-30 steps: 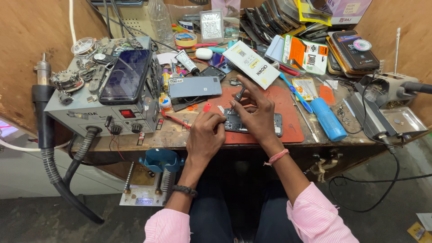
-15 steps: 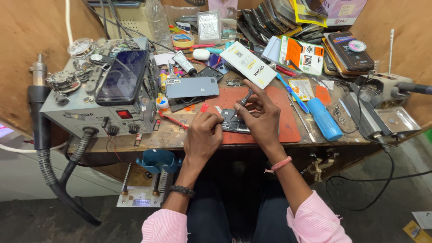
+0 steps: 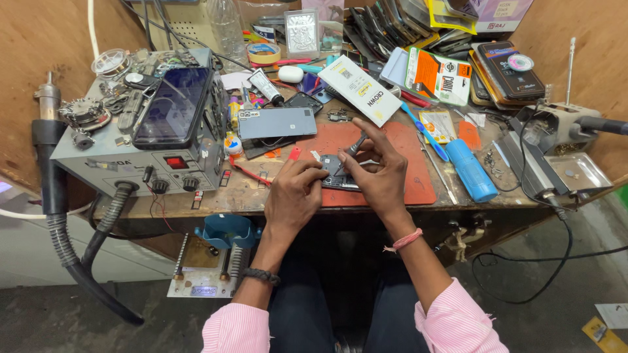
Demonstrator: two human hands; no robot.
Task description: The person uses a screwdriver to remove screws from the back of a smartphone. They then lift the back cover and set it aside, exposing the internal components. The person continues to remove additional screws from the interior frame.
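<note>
An opened dark phone (image 3: 339,178) lies on the red work mat (image 3: 418,183) at the bench's front edge. My left hand (image 3: 296,196) rests on the phone's left end and holds it down with its fingertips. My right hand (image 3: 376,173) grips a small grey screwdriver (image 3: 355,145), its tip pointing down at the phone's middle. Both hands nearly touch over the phone, and they hide much of it.
A grey hot-air station (image 3: 140,157) with a phone on top stands at the left, its black hose (image 3: 65,248) hanging down. A grey phone back (image 3: 277,122), a white box (image 3: 360,89), a blue cylinder (image 3: 471,170), phone cases and a metal tray (image 3: 579,171) crowd the bench.
My right hand has lifted slightly and tilted the screwdriver more upright over the phone. My left hand stays on the phone. The view has shifted a little.
</note>
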